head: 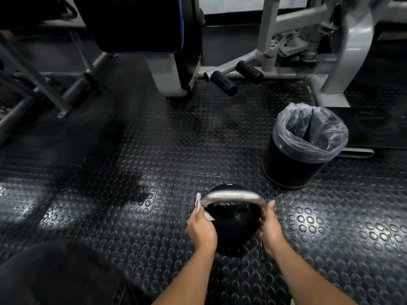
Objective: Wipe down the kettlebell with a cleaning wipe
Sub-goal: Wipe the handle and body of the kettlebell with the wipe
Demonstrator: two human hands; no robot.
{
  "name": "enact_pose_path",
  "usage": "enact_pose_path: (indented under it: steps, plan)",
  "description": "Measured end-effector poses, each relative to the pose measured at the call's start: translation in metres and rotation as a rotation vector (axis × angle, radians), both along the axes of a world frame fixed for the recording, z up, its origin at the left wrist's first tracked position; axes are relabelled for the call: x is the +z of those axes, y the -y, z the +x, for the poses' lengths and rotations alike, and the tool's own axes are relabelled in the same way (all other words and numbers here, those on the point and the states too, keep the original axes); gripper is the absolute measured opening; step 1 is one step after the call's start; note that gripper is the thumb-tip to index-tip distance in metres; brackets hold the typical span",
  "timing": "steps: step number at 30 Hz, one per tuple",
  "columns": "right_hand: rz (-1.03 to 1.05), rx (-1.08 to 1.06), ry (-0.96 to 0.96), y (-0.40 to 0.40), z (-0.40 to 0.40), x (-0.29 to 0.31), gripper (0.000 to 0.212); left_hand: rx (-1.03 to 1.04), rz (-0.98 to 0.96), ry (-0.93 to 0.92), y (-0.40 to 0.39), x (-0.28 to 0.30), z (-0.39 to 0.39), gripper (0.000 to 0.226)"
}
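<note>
Down near the bottom of the view, two bare forearms reached forward over the studded rubber floor (114, 194) to the kettlebell (233, 225), which sat on that floor straight ahead of the person, between the hands. The left hand (201, 230) had its fingers curled around a white cleaning wipe (198, 202), pinching it against the left end of the handle (233, 195). The right hand (269, 227) lay against the right side of the black body with its thumb straight up along the handle's root; its fingers were hidden behind the bell, so whether they gripped or merely pressed could not be told. Judging by the look, the bell was solid, rigid and heavy, unlikely to shift under a wipe but prone to roll on its rounded body if tipped, so a steadying palm on the side seemed sensible. The bare metal handle looked smooth and perhaps slick once damp; the arch of that handle was the natural place to lift it. The wipe, by contrast, was thin, limp and light, and needed bunching to carry pressure. Farther off to the right stood a black waste bin (293, 166) lined with a clear plastic bag (308, 130); nothing could be made out inside it. Beyond that rose the grey frames of a gym machine (352, 51) with black foot pegs (222, 82).
</note>
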State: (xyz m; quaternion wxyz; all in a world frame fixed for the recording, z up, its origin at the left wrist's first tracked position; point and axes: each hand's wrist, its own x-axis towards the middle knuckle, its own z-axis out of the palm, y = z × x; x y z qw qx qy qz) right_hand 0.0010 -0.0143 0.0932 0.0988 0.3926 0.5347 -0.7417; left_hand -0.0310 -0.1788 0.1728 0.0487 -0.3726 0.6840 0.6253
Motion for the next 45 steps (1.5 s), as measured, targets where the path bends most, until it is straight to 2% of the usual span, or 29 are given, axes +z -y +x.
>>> enact_pose_path:
  steps: [6,9,12,19,24,28,34,39,42,45]
  plan:
    - [-0.004,0.016,-0.003,0.0,0.0,-0.001,0.121,-0.002,0.004,0.035,0.002,-0.009,0.004,0.027]
    - [0.004,0.028,-0.012,0.0,0.0,0.001,0.118,-0.035,-0.016,0.024,0.001,-0.002,-0.002,0.037]
    - [0.015,0.027,0.002,0.001,0.001,0.001,0.116,-0.055,-0.039,-0.024,0.003,-0.003,0.002,0.027]
    - [-0.011,0.02,0.008,0.0,0.001,-0.005,0.115,-0.023,-0.002,0.027,0.001,-0.005,0.004,0.028]
    - [-0.005,0.023,-0.01,0.001,0.001,-0.002,0.114,-0.002,-0.026,-0.03,-0.004,-0.001,0.004,0.032]
    - [-0.018,0.02,0.007,-0.001,0.001,-0.007,0.116,0.017,0.025,-0.004,0.001,-0.005,-0.001,0.028]
    - [-0.006,0.018,0.021,-0.002,0.001,-0.008,0.118,0.005,-0.04,-0.016,0.0,-0.003,-0.002,0.03]
    - [-0.023,0.01,-0.006,-0.001,0.001,-0.006,0.107,0.042,0.022,0.013,-0.003,-0.011,0.005,0.03]
    - [-0.033,0.01,-0.028,-0.001,0.001,-0.005,0.1,0.049,-0.013,0.027,-0.003,-0.01,-0.002,0.03]
    - [-0.018,0.015,-0.003,-0.001,0.001,-0.008,0.109,0.02,-0.056,-0.033,-0.005,-0.007,0.001,0.032]
